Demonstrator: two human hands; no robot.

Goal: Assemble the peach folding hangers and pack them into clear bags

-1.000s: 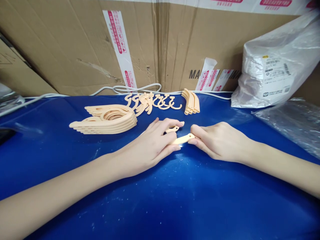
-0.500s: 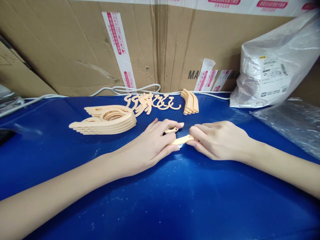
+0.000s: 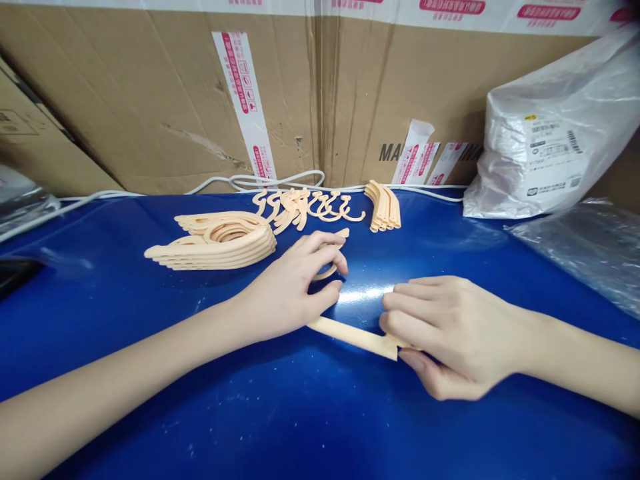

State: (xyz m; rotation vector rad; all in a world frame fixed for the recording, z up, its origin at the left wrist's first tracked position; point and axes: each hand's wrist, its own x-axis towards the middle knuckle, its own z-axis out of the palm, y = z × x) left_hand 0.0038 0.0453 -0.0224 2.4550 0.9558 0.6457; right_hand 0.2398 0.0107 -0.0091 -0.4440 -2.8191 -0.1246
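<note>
Your left hand [image 3: 295, 277] is curled over a ring [image 3: 326, 273], thumb and forefinger apart; whether the hidden fingers grip it, you cannot tell from here. The strip [image 3: 353, 335] runs from below your left thumb across to your right hand [image 3: 450, 333], whose thumb and forefinger are pinched on an end piece [image 3: 407, 345]. Whether that piece is separate from the strip is hidden by your fingers.

To handle this well, press the left fingertips down evenly so the ring can't swivel, and let the right pinch sit close to the strip's end, where it should flex least. Line up by turning the right wrist rather than forcing; thin plastic like this would probably bend or slip under a sideways push.

Beyond your left fingertips lie hooks [image 3: 290, 208]; right of those, short arms [image 3: 384, 207]. The stack [image 3: 215, 257] sits beyond your left wrist.
</note>
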